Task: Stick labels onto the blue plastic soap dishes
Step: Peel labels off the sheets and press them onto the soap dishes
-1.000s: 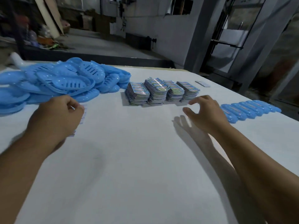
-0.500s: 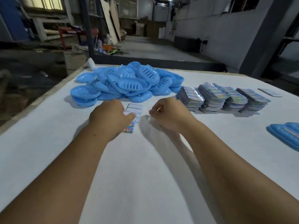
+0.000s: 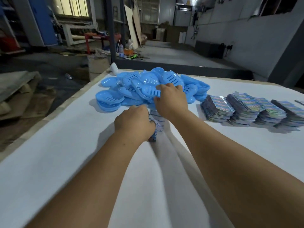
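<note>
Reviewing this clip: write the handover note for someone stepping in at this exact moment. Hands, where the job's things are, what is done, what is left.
Left hand: fingers curled down onto the label sheet lying on the white table, gripping or pinning it.
Right hand: stretched forward, fingers on a slotted soap dish at the near side of the blue dish pile; grip not clear.
Stacks of printed cards sit right of the pile.
Done: no labelled dish is visible in this view.
Left: draw a dish out, peel a label, stick it on, then repeat through the pile.
</note>
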### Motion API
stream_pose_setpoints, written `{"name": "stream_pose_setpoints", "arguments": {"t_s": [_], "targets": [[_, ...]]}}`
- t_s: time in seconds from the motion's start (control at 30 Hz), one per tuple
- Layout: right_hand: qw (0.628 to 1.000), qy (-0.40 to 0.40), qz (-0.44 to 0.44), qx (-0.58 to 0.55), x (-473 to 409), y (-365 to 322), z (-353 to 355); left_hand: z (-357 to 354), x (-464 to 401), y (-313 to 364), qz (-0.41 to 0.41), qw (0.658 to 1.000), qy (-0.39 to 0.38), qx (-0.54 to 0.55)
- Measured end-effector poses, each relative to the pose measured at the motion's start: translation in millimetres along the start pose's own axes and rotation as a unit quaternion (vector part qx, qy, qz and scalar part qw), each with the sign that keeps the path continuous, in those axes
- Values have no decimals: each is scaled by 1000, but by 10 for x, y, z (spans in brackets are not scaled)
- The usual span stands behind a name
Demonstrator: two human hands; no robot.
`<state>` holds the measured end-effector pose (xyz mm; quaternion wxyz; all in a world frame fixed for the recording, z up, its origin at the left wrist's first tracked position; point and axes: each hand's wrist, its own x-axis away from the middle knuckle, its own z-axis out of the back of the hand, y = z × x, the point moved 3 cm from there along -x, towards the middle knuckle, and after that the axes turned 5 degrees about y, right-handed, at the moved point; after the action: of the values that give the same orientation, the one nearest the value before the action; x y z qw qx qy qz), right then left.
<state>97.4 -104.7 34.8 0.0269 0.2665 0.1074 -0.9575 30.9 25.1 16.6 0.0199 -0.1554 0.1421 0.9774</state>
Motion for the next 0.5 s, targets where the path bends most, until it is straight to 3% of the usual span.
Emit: {"name": "stream_pose_setpoints", "arguments": {"t_s": [0.2,0.37,0.5], "targets": [[999,12,-30,21,-54,28,-114,-19,-11,21,-6,1000,23,19],[971,68,-50,-223,14,74,113,2,-28,17,-2,994,56,89],[937,89,-93,-326,236,188,448,46,-60,71,-5,972,92,214]]}}
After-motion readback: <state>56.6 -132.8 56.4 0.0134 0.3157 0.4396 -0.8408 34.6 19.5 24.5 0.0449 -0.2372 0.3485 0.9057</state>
